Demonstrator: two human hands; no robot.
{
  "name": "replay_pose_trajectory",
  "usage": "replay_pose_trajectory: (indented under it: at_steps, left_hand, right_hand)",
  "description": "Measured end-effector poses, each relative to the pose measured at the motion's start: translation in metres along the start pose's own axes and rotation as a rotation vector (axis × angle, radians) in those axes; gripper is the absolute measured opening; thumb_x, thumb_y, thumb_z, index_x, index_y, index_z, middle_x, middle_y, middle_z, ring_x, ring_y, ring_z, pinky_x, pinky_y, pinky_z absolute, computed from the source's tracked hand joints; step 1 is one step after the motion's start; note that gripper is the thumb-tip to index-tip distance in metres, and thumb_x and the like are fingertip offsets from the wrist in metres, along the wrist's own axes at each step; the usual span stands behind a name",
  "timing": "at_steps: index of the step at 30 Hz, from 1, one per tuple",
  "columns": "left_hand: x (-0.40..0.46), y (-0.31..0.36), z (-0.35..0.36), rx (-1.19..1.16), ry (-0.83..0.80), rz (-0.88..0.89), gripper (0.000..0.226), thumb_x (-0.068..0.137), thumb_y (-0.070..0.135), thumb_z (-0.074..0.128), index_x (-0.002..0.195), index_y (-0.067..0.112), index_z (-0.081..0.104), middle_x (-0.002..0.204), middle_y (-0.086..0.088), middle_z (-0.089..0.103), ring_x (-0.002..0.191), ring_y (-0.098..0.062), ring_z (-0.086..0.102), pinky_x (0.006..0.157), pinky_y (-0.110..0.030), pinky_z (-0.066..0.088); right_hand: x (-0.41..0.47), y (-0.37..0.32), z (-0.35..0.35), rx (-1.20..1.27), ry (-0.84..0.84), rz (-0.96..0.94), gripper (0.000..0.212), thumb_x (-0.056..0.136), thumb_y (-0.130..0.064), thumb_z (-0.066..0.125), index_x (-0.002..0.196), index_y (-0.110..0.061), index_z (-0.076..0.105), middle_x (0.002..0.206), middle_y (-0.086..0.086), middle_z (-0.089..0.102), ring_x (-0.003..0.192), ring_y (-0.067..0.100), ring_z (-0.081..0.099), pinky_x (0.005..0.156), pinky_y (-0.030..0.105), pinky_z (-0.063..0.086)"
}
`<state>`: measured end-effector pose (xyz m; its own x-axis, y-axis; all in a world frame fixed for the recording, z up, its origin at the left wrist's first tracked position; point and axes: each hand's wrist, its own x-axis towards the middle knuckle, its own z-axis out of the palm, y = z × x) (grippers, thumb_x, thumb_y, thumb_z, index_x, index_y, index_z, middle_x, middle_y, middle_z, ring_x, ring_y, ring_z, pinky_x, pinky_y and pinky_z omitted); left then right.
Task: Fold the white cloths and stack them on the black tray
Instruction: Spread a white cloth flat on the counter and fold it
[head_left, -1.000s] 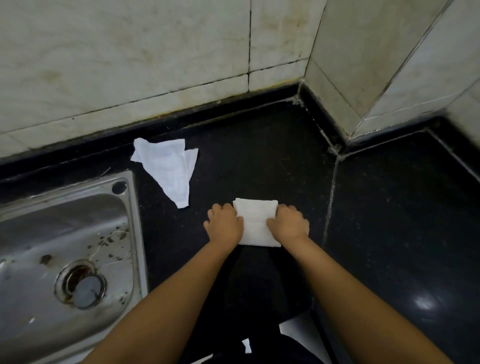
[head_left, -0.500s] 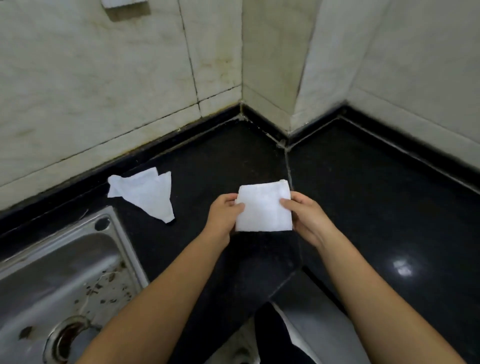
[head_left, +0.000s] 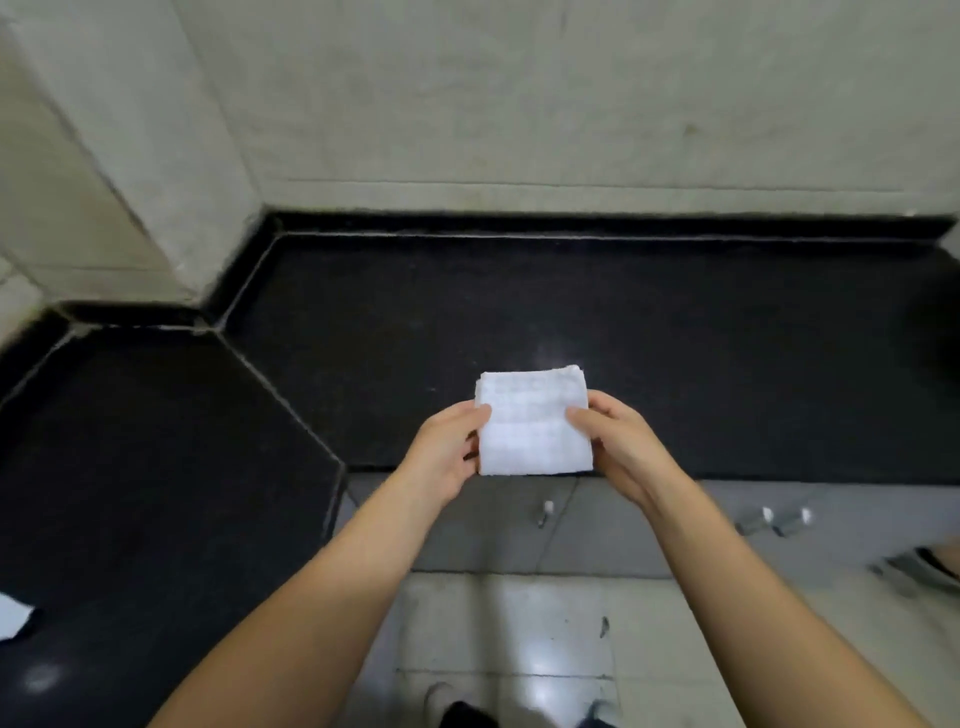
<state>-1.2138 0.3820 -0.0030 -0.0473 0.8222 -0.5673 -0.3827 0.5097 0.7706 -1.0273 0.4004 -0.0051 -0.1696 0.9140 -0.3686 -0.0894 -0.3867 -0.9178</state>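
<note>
overhead, black granite counter (head_left: 675, 338) meets pale tiled wall (head_left: 571, 104).

Broad stretch of bare black surface (head_left: 675, 338) beyond the folded white cloth (head_left: 535, 426), open to reach from the front edge. Blocked behind by the tiled wall (head_left: 571, 104) and its dark raised skirting. Left of the cloth, hemmed by a projecting wall corner (head_left: 171, 182) where the surface bends. Held over the front edge between left hand (head_left: 447, 457) and right hand (head_left: 618, 452), both pinching the cloth. Far left of the cloth, a scrap of white cloth (head_left: 13, 616) at the frame edge. Below the cloth, cabinet fronts with small handles (head_left: 769, 519).
</note>
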Motion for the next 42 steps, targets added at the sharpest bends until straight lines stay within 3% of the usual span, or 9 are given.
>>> replay_pose_trajectory:
  at_steps: [6, 9, 14, 21, 25, 27, 33, 36, 42]
  left_hand:
    - [-0.015, -0.072, 0.166, 0.201, -0.288, -0.025, 0.015, 0.095, 0.011, 0.051, 0.100, 0.012, 0.065, 0.094, -0.003, 0.069, 0.087, -0.018, 0.064, 0.080, -0.036, 0.053]
    - [-0.038, -0.128, 0.254, 0.253, -0.412, -0.067, 0.019, 0.095, 0.010, 0.050, 0.108, 0.007, 0.064, 0.099, -0.008, 0.067, 0.086, -0.020, 0.063, 0.083, -0.037, 0.052]
    - [-0.087, -0.209, 0.380, 0.306, -0.586, -0.152, 0.014, 0.096, 0.011, 0.049, 0.092, 0.012, 0.062, 0.088, -0.005, 0.066, 0.074, -0.015, 0.064, 0.072, -0.035, 0.054]
    - [-0.112, -0.259, 0.508, 0.401, -0.698, -0.162, 0.016, 0.096, 0.011, 0.049, 0.086, 0.015, 0.060, 0.084, -0.004, 0.063, 0.073, -0.015, 0.060, 0.066, -0.029, 0.050]
    - [-0.100, -0.272, 0.582, 0.407, -0.732, -0.166, 0.016, 0.094, 0.009, 0.051, 0.083, 0.016, 0.060, 0.069, 0.001, 0.068, 0.057, -0.008, 0.064, 0.055, -0.022, 0.053]
    - [-0.086, -0.277, 0.622, 0.402, -0.745, -0.163, 0.013, 0.094, 0.009, 0.051, 0.088, 0.015, 0.061, 0.069, 0.002, 0.069, 0.062, -0.010, 0.064, 0.065, -0.026, 0.053]
    - [-0.017, -0.262, 0.753, 0.392, -0.747, -0.142, 0.017, 0.095, 0.012, 0.052, 0.110, 0.011, 0.059, 0.104, -0.008, 0.065, 0.099, -0.025, 0.062, 0.095, -0.046, 0.049]
    - [0.021, -0.236, 0.824, 0.414, -0.751, -0.075, 0.016, 0.095, 0.012, 0.051, 0.107, 0.011, 0.061, 0.107, -0.008, 0.065, 0.101, -0.025, 0.061, 0.092, -0.045, 0.051]
    - [0.074, -0.177, 0.936, 0.517, -0.815, 0.138, 0.011, 0.096, 0.012, 0.050, 0.092, 0.008, 0.060, 0.091, -0.008, 0.062, 0.083, -0.021, 0.060, 0.077, -0.040, 0.054]
  right_hand:
    - [-0.099, 0.012, -0.163, 0.087, 0.349, -0.056, 0.019, 0.095, -0.011, 0.049, 0.108, -0.012, 0.064, 0.082, -0.005, 0.068, 0.066, 0.007, 0.065, 0.063, 0.028, 0.050]
    - [-0.160, 0.024, -0.249, 0.148, 0.492, -0.065, 0.017, 0.095, -0.010, 0.049, 0.099, -0.016, 0.065, 0.088, -0.002, 0.069, 0.076, 0.013, 0.066, 0.069, 0.030, 0.050]
    - [-0.253, 0.034, -0.370, 0.213, 0.676, -0.084, 0.016, 0.094, -0.009, 0.051, 0.091, -0.018, 0.064, 0.090, 0.001, 0.067, 0.080, 0.018, 0.062, 0.069, 0.031, 0.049]
    - [-0.310, 0.026, -0.482, 0.260, 0.831, -0.115, 0.014, 0.095, -0.010, 0.051, 0.100, -0.016, 0.063, 0.089, 0.000, 0.065, 0.076, 0.015, 0.060, 0.064, 0.027, 0.047]
    - [-0.308, 0.013, -0.546, 0.296, 0.885, -0.133, 0.016, 0.095, -0.009, 0.050, 0.104, -0.015, 0.061, 0.088, 0.000, 0.065, 0.074, 0.013, 0.060, 0.063, 0.024, 0.049]
    - [-0.297, 0.002, -0.583, 0.305, 0.901, -0.144, 0.015, 0.095, -0.009, 0.050, 0.103, -0.015, 0.062, 0.088, 0.001, 0.066, 0.072, 0.013, 0.061, 0.058, 0.021, 0.049]
    - [-0.231, -0.062, -0.705, 0.294, 0.924, -0.196, 0.017, 0.095, -0.007, 0.051, 0.108, -0.009, 0.061, 0.088, 0.004, 0.066, 0.072, 0.016, 0.061, 0.054, 0.023, 0.051]
    - [-0.191, -0.112, -0.764, 0.268, 0.902, -0.215, 0.017, 0.094, -0.009, 0.052, 0.109, -0.009, 0.061, 0.094, 0.004, 0.067, 0.077, 0.016, 0.064, 0.056, 0.023, 0.052]
    - [-0.122, -0.205, -0.858, 0.207, 0.836, -0.302, 0.015, 0.093, -0.004, 0.051, 0.093, -0.011, 0.065, 0.086, 0.004, 0.069, 0.059, 0.006, 0.067, 0.052, 0.018, 0.052]
